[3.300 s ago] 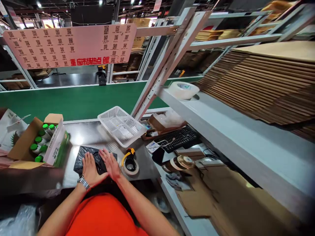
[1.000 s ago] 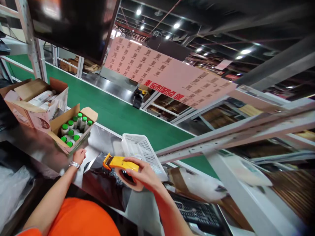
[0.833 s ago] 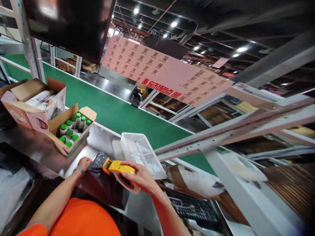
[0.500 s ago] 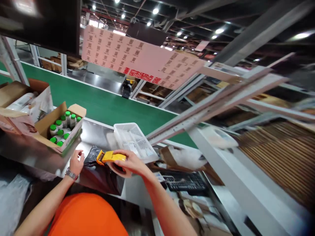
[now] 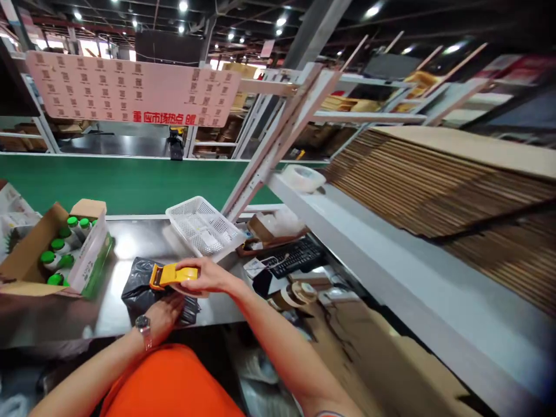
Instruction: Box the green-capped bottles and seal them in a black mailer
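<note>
My right hand grips a yellow tape dispenser, its cutting end pointing left. The dispenser is above a black plastic bag lying on the metal bench. My left hand, with a watch at the wrist, lies on the near part of this bag. Its fingers look stretched out flat just below the dispenser, partly hidden. How far the tape touches the bag cannot be made out.
An open carton of green-capped bottles stands left. Behind the bag is a white plastic basket. A keyboard lies to the right, under a shelf carrying a tape roll and stacked flat cardboard. A green conveyor runs behind.
My view has swung to the right. My left hand has come down from beside the black bag onto its near part. The tape dispenser stays in my right hand, above the bag.
</note>
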Available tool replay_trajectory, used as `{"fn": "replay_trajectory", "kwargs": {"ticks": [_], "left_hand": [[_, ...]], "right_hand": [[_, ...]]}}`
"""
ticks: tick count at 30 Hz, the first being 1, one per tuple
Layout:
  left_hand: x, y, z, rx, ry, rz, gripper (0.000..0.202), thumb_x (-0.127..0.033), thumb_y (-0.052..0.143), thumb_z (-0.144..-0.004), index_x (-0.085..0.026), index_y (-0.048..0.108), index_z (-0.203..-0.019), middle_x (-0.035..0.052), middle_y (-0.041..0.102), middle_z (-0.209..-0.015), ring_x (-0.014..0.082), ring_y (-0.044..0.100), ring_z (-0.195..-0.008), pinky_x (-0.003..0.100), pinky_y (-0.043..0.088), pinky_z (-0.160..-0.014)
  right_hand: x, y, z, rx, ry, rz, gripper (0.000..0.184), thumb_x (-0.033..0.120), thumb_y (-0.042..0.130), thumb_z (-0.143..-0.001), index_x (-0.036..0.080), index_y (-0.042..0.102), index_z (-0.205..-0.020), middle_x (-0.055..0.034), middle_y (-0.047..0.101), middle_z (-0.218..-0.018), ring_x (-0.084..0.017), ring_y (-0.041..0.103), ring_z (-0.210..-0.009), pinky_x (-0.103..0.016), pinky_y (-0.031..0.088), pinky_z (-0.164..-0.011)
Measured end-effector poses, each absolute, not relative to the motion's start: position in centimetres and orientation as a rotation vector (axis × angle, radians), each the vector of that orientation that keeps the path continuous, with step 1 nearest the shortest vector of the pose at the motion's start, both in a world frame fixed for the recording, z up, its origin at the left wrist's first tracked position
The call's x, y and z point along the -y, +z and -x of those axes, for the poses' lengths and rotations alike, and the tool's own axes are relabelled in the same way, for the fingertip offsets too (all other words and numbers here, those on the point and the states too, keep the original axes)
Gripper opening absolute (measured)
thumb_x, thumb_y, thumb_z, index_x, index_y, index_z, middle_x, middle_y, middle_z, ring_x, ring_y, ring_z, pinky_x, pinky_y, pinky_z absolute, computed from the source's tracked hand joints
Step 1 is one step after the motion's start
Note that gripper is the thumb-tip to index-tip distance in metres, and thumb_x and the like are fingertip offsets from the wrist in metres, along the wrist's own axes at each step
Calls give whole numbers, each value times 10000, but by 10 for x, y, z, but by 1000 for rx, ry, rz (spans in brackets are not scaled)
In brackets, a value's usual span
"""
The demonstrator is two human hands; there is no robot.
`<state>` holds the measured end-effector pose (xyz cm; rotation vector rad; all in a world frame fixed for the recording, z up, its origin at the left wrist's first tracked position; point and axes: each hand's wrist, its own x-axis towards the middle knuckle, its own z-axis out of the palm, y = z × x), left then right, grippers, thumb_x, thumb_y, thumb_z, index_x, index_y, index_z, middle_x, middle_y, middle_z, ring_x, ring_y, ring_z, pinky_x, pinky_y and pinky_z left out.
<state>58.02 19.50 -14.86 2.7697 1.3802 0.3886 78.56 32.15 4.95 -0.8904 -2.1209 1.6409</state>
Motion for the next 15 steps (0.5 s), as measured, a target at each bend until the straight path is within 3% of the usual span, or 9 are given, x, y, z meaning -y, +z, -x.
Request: {"fn": "replay_trajectory", "kwargs": {"ticks": [4, 9, 11, 13, 15], "left_hand": [[-188, -172, -562, -1375, 404, -2890, 480, -137, 454, -1103, -163, 624, -1551, 123, 636, -1638, 242, 583, -1550, 405, 542, -1262], [-170, -169, -547, -1295, 526, -2837, 553, -88, 441, -1067, -216, 584, -1586, 92, 646, -1636, 234, 599, -1537, 427, 573, -1251], [-159, -164, -529, -1308, 686, -2735, 527, -145, 488, -1070, -277, 602, -1567, 79, 721, -1549, 253, 667, -1464, 461, 583, -1245], [-152, -159, -503, -1514, 899, -2506, 487, -299, 622, -1054, -294, 622, -1540, 120, 749, -1480, 310, 704, -1404, 530, 582, -1237], [-157, -155, -475, -1840, 1094, -2106, 675, -520, 772, -951, -247, 609, -1546, 187, 694, -1517, 389, 660, -1438, 620, 537, -1253]], "right_hand": [[-307, 29, -863, 1992, 1569, 1053, 474, 286, 833, -685, 145, 834, -1137, -73, 838, -1022, -201, 762, -860, -296, 629, -822], [-278, -23, -957, 1799, 1564, 1346, 468, 266, 880, -595, 158, 834, -1048, -104, 840, -952, -244, 788, -810, -354, 673, -795], [-268, -51, -968, 1725, 1592, 1410, 463, 233, 861, -579, 180, 845, -1039, -108, 840, -913, -253, 778, -768, -363, 669, -756], [-260, -78, -962, 1648, 1604, 1413, 467, 219, 841, -564, 191, 854, -1030, -113, 843, -935, -262, 775, -780, -368, 661, -751], [-256, -103, -948, 1619, 1559, 1381, 446, 242, 839, -555, 184, 861, -997, -109, 834, -990, -260, 770, -820, -368, 654, -778]]}}
